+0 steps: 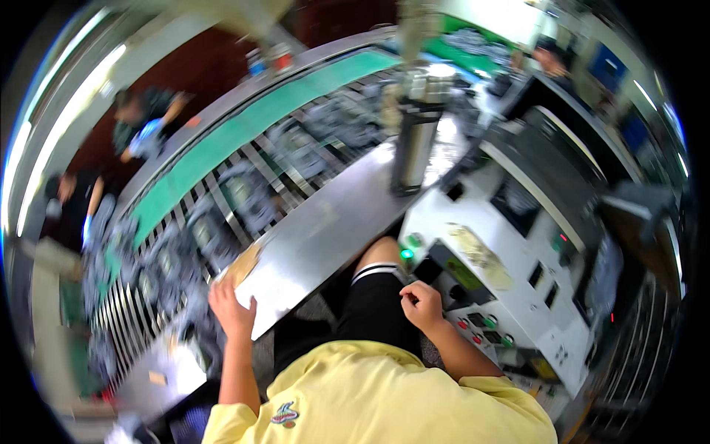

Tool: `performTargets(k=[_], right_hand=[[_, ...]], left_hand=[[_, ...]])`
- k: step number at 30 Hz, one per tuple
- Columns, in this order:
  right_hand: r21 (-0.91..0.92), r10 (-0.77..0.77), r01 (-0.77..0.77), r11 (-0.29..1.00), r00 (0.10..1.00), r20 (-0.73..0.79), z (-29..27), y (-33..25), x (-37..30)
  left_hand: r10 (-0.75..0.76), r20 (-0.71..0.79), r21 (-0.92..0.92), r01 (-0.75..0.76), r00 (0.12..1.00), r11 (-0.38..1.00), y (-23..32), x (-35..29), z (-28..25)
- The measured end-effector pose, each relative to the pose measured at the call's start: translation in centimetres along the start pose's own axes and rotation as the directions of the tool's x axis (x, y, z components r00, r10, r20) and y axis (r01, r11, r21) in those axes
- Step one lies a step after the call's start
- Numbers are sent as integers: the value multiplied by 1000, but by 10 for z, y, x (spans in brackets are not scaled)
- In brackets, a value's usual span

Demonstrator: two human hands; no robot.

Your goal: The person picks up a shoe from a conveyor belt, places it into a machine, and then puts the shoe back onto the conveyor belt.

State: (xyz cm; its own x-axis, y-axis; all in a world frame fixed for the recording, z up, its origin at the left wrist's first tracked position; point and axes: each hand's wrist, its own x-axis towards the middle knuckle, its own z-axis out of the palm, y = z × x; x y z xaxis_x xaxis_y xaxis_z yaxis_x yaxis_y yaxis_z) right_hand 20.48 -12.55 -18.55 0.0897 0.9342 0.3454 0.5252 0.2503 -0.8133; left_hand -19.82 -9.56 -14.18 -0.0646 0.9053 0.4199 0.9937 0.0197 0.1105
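My left hand (233, 309) reaches over the edge of the steel table (325, 229), thumb apart from the fingers, with nothing seen in it. Just beyond its fingertips lies a flat tan piece (245, 263), perhaps cardboard; whether they touch it I cannot tell. My right hand (422, 305) is loosely curled above my lap, beside the white machine's control panel (473, 277), and no object shows in it. A green light (407, 254) glows on that panel near my knee.
Past the table runs a roller conveyor (222, 211) carrying several grey bundled parts (244, 194), with a green belt (200, 159) behind. A dark metal post (416, 144) stands on the table. Two people (140, 122) work at the far left, another person (551, 63) at the far right.
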Motion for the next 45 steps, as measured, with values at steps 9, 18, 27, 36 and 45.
performTargets(k=[9, 18, 27, 36, 45], right_hand=[[219, -221, 153, 964, 919, 326, 117, -67, 22], [165, -61, -7, 986, 912, 405, 149, -45, -7], [65, -12, -20, 998, 891, 453, 169, -52, -3], [-68, 9, 25, 997, 889, 458, 175, -42, 4], [-181, 101, -38, 983, 931, 350, 162, -30, 5]], left_hand=[[-651, 18, -68, 651, 759, 756, -122, -85, -59], [-540, 678, -508, 849, 498, 146, -186, -99, -70], [-653, 539, -834, 224, 532, -505, -220, -240, -36], [-845, 431, -889, -10, 316, -457, -305, -257, -34], [-793, 286, -816, 571, 538, 92, -537, -63, -37]])
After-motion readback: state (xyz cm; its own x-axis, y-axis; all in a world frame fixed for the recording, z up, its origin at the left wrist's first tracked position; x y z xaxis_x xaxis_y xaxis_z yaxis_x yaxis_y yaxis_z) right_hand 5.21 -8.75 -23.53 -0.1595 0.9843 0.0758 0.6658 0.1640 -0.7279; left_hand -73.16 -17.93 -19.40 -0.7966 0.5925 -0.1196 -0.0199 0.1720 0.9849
